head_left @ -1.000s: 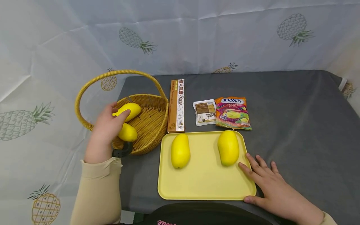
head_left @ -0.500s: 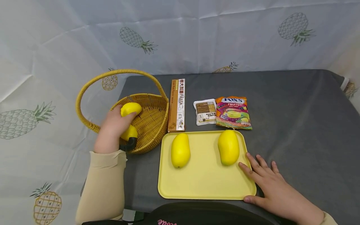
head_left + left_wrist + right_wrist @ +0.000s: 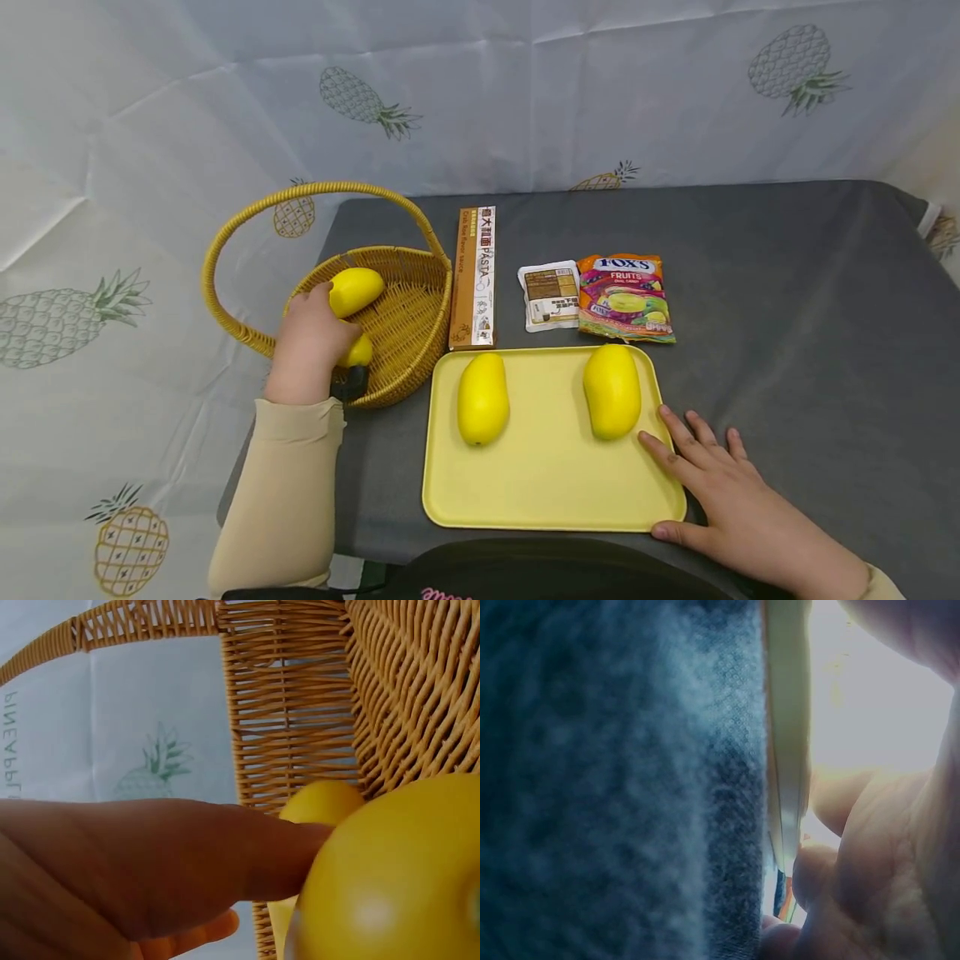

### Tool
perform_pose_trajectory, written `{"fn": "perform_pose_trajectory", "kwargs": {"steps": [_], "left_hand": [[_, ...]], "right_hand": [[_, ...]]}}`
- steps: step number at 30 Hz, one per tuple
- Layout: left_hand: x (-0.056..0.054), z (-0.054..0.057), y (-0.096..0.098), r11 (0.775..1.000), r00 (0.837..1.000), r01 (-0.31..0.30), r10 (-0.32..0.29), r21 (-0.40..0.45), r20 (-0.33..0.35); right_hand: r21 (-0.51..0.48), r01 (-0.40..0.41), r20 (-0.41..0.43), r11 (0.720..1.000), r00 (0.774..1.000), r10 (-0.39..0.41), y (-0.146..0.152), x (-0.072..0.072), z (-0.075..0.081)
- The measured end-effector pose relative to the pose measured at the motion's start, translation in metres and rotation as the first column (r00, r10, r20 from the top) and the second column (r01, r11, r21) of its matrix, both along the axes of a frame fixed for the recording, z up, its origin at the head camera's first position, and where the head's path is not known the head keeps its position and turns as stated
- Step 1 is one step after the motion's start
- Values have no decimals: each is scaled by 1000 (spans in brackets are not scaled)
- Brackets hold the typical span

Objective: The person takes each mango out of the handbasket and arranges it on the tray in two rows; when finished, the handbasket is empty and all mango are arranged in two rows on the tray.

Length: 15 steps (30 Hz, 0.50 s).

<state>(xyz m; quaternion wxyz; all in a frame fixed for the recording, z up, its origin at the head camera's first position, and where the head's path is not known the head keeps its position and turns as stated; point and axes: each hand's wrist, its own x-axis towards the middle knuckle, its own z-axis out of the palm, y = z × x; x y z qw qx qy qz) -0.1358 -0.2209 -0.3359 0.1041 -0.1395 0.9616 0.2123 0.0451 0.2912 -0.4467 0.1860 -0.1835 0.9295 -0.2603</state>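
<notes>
Inside the wicker basket (image 3: 405,333) lie two yellow mangoes. My left hand (image 3: 307,333) reaches over its left side. The thumb (image 3: 277,855) lies along the nearer mango (image 3: 397,877), which is partly covered by the hand in the head view. The farther mango (image 3: 356,292) sits right at the knuckles. Most left fingers are hidden, so I cannot tell how they hold the nearer mango. My right hand (image 3: 735,500) rests spread at the right edge of the yellow tray (image 3: 555,492), thumb and index finger on its rim. Two mangoes, one left (image 3: 483,398) and one right (image 3: 612,392), lie on the tray.
Behind the tray stand a pasta box (image 3: 474,279), a small white-edged packet (image 3: 549,296) and a FOX'S candy bag (image 3: 626,298). The basket's tall handle (image 3: 322,190) arches over my left hand. Grey cloth (image 3: 810,333) covers the table, with a pineapple-print curtain (image 3: 487,117) behind.
My left hand has moved from the farther mango toward the nearer one, its thumb now over that one. The farther mango has shifted slightly right. My right hand has stayed put.
</notes>
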Motion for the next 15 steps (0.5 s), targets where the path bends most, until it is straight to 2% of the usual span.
{"fn": "perform_pose_trajectory", "kwargs": {"steps": [9,15], "left_hand": [[1,-4,1,997,998,34,-31,-63,47],[-1,-3,0,990,991,102,-92,-102,96]], "right_hand": [[-5,-2,-4,1000,1000,2,-1,-1,1],[0,-5,-7,1000,1000,5,0,-1,0]]}}
